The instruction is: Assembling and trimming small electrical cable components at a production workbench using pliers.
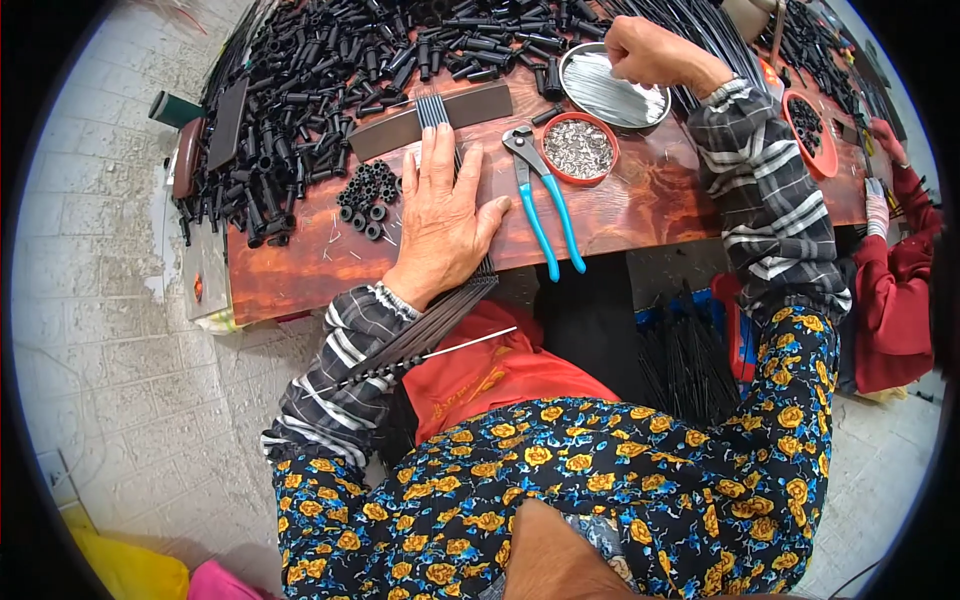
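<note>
Resting on thin rods [432, 112], left fingers [444, 158]

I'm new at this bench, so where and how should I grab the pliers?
Probably best around both blue handles, palm down, coming from the near edge of the table. The pliers lie flat, handles slightly spread and pointing that way, while a dish of silvery bits sits close beside their far end.

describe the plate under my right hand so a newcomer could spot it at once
On the reddish-brown wooden table, look along the far side for the person's right hand. The round silver-rimmed plate sits under it, just beyond a smaller red dish of silver bits. Unlike that dish, it holds long, thin, whitish sticks.
</note>
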Demonstrator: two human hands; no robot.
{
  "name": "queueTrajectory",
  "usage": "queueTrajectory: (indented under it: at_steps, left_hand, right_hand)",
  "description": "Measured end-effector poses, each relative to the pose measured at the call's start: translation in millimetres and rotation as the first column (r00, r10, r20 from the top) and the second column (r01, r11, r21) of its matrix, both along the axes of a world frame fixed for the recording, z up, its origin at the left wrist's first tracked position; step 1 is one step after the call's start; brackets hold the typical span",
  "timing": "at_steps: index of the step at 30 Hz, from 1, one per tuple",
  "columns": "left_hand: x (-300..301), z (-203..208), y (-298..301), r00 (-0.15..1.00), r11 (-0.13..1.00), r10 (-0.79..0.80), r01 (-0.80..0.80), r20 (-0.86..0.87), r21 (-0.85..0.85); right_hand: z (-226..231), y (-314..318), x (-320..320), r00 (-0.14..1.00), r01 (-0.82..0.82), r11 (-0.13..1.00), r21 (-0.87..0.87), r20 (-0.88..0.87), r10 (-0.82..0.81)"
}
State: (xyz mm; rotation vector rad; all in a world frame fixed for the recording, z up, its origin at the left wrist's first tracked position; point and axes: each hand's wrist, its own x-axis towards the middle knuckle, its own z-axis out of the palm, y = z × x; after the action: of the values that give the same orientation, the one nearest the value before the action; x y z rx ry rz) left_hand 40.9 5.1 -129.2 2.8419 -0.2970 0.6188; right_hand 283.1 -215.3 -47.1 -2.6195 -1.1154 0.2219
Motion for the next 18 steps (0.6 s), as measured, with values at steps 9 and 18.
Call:
queueTrajectory:
  at_steps: [9,18]
  left_hand:
    - [-1,0,1,1.000,1.000,0.024,-0.024,-0.017,0.021]
    - [-1,0,-1,1.000,1.000,0.018,-0.018,-0.009,0.007]
  right_hand:
    - [-9,88,-36,0.936,-0.349,0.915,0.204,0.124,0.330]
    - [-30,107,-39,0.946,-0.320,0.917,0.238,0.136,0.295]
